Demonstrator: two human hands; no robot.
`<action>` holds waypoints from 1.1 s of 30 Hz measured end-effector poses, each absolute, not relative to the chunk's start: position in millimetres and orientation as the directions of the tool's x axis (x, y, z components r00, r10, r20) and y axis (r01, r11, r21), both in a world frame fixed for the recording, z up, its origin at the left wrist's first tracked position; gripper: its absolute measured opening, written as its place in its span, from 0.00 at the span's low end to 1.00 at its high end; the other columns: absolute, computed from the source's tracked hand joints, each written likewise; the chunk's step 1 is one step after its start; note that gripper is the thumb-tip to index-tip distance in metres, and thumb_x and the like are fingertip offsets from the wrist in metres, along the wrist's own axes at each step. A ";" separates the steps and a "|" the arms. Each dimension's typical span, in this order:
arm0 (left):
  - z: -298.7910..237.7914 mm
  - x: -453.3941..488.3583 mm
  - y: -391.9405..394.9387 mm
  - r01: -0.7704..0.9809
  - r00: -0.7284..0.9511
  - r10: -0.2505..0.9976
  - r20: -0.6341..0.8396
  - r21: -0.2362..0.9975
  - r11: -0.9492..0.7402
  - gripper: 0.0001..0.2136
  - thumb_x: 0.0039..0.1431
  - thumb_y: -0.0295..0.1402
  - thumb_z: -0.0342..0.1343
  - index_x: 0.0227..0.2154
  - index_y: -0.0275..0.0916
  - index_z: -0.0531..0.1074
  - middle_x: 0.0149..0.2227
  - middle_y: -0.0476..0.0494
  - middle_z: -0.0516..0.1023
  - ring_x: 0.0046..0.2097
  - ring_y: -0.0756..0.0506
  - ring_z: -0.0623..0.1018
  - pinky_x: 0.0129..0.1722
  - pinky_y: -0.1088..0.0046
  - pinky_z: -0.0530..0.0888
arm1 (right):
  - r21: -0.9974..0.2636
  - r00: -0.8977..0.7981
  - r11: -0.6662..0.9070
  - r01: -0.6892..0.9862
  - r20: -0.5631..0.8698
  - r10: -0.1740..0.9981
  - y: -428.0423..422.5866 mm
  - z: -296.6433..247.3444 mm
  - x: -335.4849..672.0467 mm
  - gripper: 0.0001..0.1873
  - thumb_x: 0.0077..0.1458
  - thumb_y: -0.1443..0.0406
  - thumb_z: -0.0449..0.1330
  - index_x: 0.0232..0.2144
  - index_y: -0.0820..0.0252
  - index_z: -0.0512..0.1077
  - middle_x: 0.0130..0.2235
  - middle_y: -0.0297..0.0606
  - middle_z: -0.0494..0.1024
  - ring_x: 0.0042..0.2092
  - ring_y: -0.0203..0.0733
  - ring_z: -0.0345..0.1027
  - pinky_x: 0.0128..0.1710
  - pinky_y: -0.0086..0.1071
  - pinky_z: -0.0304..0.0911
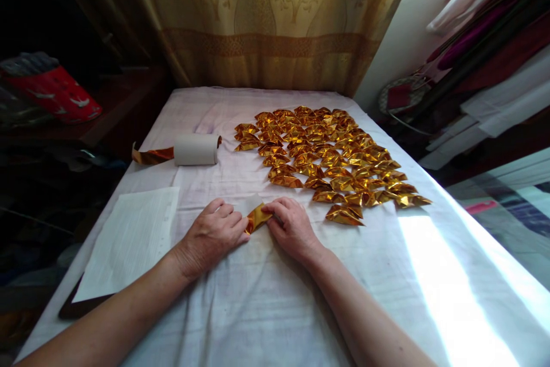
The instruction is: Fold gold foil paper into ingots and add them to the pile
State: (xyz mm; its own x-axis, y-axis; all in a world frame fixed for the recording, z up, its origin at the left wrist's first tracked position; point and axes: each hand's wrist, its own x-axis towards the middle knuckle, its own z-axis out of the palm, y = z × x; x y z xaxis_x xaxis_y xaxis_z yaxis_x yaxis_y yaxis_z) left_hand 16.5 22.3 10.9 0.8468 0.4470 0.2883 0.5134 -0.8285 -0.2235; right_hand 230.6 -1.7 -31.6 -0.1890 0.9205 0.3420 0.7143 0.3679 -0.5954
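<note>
So, a long table (429,275) covered in white cloth was seen running away toward a yellow patterned curtain (266,23) at its far edge. Most of the far right part was taken up by a big spread of folded gold pieces (330,155), laid close together in rough rows, with the nearest ones just beside the right hand (292,227). Along the left edge a white sheet of paper (129,241) was laid on a dark board (71,310). Further back, a white roll (195,149) was lying on its side with a gold foil tail (150,155) trailing off toward the left edge.

Roughly mid-table, nearer the front edge, the left hand (210,238) and the right hand were brought together around one small gold foil piece (256,218). It was lying flat on the cloth, long axis slanted from near-left to far-right, with a white flap turned up at the far side. Each end was pinched under curled fingers, so both hands were closed on it and equally near. Nothing was found in the way between the hands and the spread, and the roll and the sheet were kept well apart from them.
</note>
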 end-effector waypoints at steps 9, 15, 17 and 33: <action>8.4 6.3 25.9 0.495 0.853 0.390 0.347 -0.301 -0.815 0.09 0.65 0.25 0.49 0.40 0.37 0.74 0.36 0.44 0.79 0.39 0.44 0.75 0.44 0.63 0.69 | -0.285 -0.349 0.512 0.810 0.468 0.812 -6.0 -17.3 231.3 0.06 0.61 0.67 0.61 0.38 0.51 0.77 0.43 0.38 0.77 0.43 0.43 0.66 0.43 0.36 0.58; -11.2 -5.9 11.2 0.592 0.759 0.521 0.390 -0.082 -0.802 0.16 0.66 0.22 0.43 0.49 0.36 0.73 0.49 0.40 0.79 0.51 0.44 0.76 0.51 0.66 0.73 | -0.161 -0.577 0.698 0.698 0.452 0.680 -17.2 -13.0 220.7 0.06 0.64 0.67 0.57 0.39 0.56 0.75 0.46 0.37 0.79 0.47 0.41 0.67 0.48 0.37 0.58; -17.5 -7.2 5.2 0.605 0.740 0.556 0.379 -0.014 -0.796 0.18 0.67 0.23 0.42 0.53 0.36 0.71 0.52 0.41 0.78 0.53 0.45 0.75 0.53 0.67 0.73 | -0.196 -0.590 0.700 0.686 0.413 0.694 -18.8 -14.9 220.1 0.06 0.65 0.66 0.57 0.40 0.56 0.75 0.43 0.36 0.80 0.44 0.39 0.69 0.45 0.36 0.58; -23.1 -6.4 -19.3 0.684 0.692 0.689 0.217 0.107 -0.721 0.19 0.67 0.37 0.49 0.60 0.47 0.67 0.64 0.41 0.66 0.64 0.38 0.64 0.62 0.52 0.63 | -0.452 -0.302 0.426 0.784 0.323 0.897 -18.5 -20.9 225.5 0.07 0.62 0.63 0.60 0.32 0.57 0.75 0.37 0.37 0.78 0.40 0.42 0.68 0.41 0.36 0.58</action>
State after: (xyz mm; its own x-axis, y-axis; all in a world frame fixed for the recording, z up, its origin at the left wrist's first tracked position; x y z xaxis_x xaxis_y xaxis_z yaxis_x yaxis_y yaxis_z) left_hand -6.4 -19.3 -23.1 0.6918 0.6886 0.2174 0.6843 -0.7213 0.1070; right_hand 225.5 -18.5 -20.9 -0.3017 0.8969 0.3234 0.7835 0.4265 -0.4519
